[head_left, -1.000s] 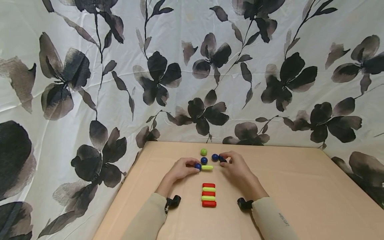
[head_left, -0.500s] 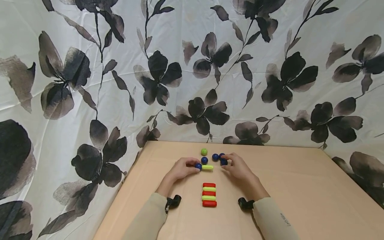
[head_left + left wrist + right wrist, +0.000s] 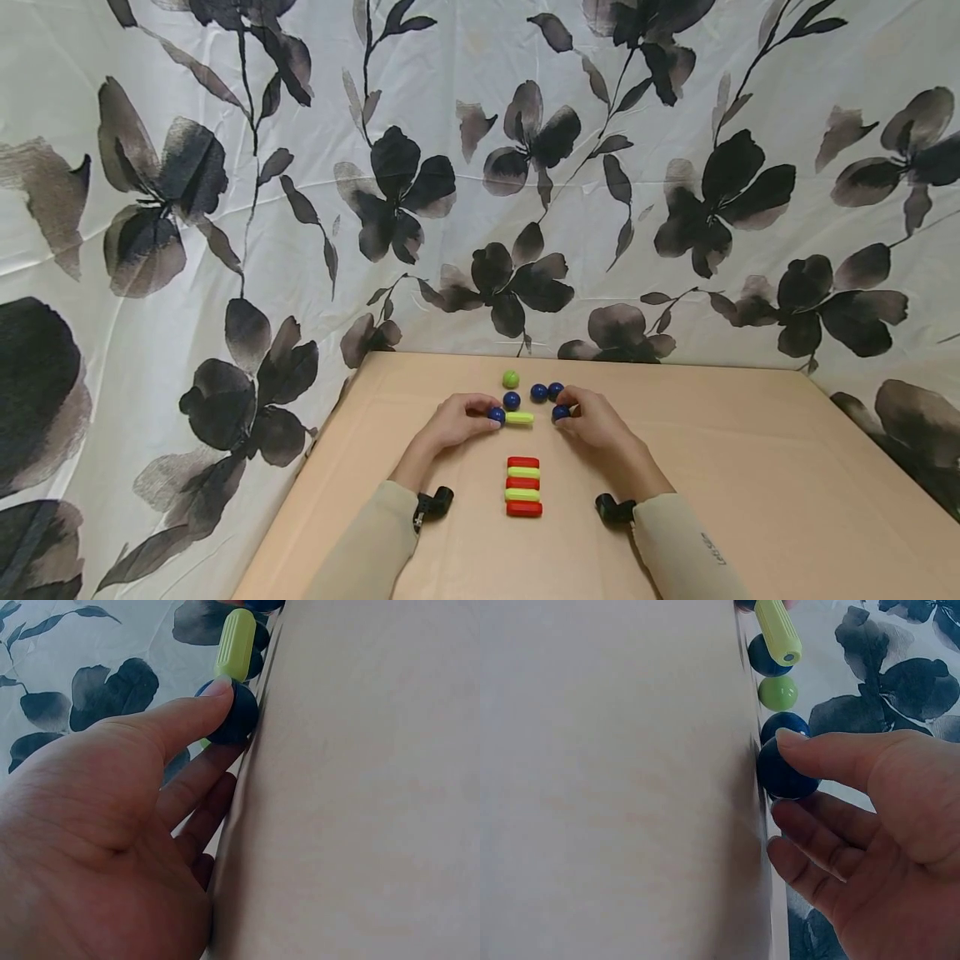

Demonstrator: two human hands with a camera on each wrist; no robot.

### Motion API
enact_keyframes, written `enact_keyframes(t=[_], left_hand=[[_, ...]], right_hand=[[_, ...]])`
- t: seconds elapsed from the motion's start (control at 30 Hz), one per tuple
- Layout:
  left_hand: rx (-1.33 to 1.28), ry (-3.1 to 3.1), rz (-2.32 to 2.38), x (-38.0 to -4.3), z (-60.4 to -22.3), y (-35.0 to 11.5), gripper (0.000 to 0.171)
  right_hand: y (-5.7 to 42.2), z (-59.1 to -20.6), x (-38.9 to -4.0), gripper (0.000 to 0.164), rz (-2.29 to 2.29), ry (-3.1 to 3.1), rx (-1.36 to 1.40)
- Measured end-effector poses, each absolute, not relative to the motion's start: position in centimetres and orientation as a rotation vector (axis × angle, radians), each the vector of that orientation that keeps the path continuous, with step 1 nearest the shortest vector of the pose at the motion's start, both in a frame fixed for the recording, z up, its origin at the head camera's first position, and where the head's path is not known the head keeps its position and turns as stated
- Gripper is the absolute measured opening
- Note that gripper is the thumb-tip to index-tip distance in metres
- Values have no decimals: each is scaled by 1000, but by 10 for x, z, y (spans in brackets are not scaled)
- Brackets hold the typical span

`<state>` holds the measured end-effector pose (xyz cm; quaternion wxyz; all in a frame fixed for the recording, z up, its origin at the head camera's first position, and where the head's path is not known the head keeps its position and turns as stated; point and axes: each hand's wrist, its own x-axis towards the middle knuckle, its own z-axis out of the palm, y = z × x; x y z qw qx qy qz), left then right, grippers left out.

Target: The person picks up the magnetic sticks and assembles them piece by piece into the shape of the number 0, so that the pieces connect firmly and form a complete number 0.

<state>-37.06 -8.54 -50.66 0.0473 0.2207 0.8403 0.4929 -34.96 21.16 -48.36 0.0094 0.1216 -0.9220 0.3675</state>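
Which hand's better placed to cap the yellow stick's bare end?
Likely the right hand: it pinches a blue ball, and the stick points its bare end that way. The left hand holds the capped end.

Head cam: bright, diffuse light, soft shadows on tan flat tabletop (image 3: pixel 720 467); white floral-print fabric backdrop (image 3: pixel 465 225) stretched twd edges. Wrist cams: dimmer, bluish; blurry shadow nr bare right hand (image 3: pixel 900 832); small highlight on glossy green ball (image 3: pixel 778 693).

The tan bench (image 3: pixel 750 475) carries blue balls (image 3: pixel 538 392), a green ball (image 3: pixel 511 380), and red sticks (image 3: pixel 523 483) alternating with yellow sticks (image 3: pixel 522 495).
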Motion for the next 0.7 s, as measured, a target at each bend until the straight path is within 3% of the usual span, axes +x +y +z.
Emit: enact_keyframes(t=[0.7], left_hand=[[657,2604,1496,-373,-507,-82,31]], right_hand=[[200,-488,-356,25,1318,-2842,516]])
